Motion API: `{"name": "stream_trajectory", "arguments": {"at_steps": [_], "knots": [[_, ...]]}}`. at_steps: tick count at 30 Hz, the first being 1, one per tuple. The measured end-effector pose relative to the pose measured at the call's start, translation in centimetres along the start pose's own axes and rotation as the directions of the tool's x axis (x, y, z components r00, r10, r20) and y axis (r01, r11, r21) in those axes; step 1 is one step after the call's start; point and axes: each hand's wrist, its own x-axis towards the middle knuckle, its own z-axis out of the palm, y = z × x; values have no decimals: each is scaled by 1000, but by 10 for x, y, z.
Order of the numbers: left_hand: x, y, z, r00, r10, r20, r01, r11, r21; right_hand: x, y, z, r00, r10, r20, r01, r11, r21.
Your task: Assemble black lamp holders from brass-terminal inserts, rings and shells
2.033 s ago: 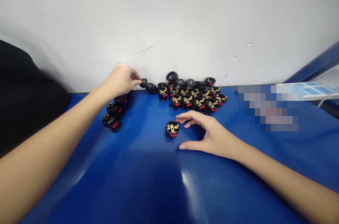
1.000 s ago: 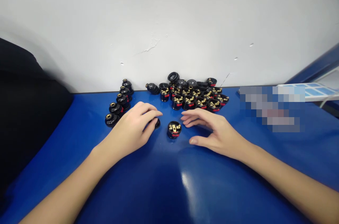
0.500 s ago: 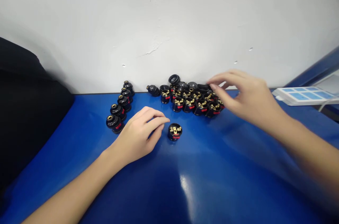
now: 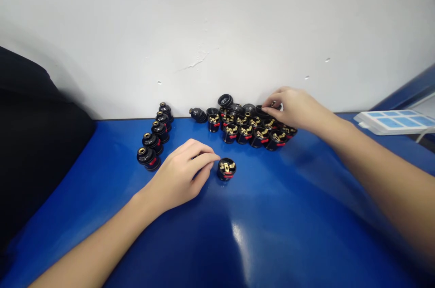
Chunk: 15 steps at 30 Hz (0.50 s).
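Near the middle of the blue table, my left hand (image 4: 185,172) has its fingers drawn together in a pinch. Its fingertips are right beside the rim of an open black lamp socket (image 4: 226,169) with brass contacts and a red switch piece. What those fingers hold, if anything, is hidden. At the back, my right hand (image 4: 288,105) pinches a black socket cap (image 4: 260,109) behind a cluster of open lamp sockets (image 4: 261,136). Part of that cap is hidden by the fingers. Loose caps (image 4: 225,100) lie on and behind the cluster.
A row of capped lamp sockets (image 4: 148,158) runs back along the left. One ribbed cap (image 4: 197,114) lies on its side near the white wall (image 4: 190,29). A white case with blue panels (image 4: 396,121) is at the right, and black fabric (image 4: 37,152) at the left.
My right hand has come down and inward onto the caps behind the cluster, and its fingers have closed on one. My left hand and the single socket stay nearly the same.
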Motion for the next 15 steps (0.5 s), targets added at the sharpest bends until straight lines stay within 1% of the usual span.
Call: {"name": "stream_trajectory", "arguments": {"at_steps": [2, 4, 7, 9, 10, 11, 13, 15], "knots": [[0, 0, 0, 1000, -5, 3, 5, 1000, -2, 0, -2, 0, 999, 34, 6, -34, 999, -5], [0, 0, 0, 1000, -4, 2, 4, 1000, -7, 0, -6, -2, 998, 65, -13, -65, 998, -7], [0, -1, -1, 1000, -1, -3, 1, 1000, -6, -5, -19, -14, 993, 98, -72, -97, 995, 15], [0, -1, -1, 1000, -4, -3, 4, 1000, -2, -13, -34, -27, 990, 96, -106, -93, 995, 29], [0, -1, -2, 1000, -7, -2, 7, 1000, 0, -19, -43, -34, 987, 89, -135, -81, 995, 57], [1, -1, -2, 1000, -8, 0, 8, 1000, 1, -26, -54, -39, 988, 71, -136, -58, 994, 95], [1, -1, -1, 1000, -11, 2, 11, 1000, 3, -42, -77, -45, 995, 10, -96, 5, 987, 164], [1, -1, -1, 1000, -12, 7, 12, 1000, -3, -60, -100, -41, 997, -52, -60, 64, 973, 221]]}}
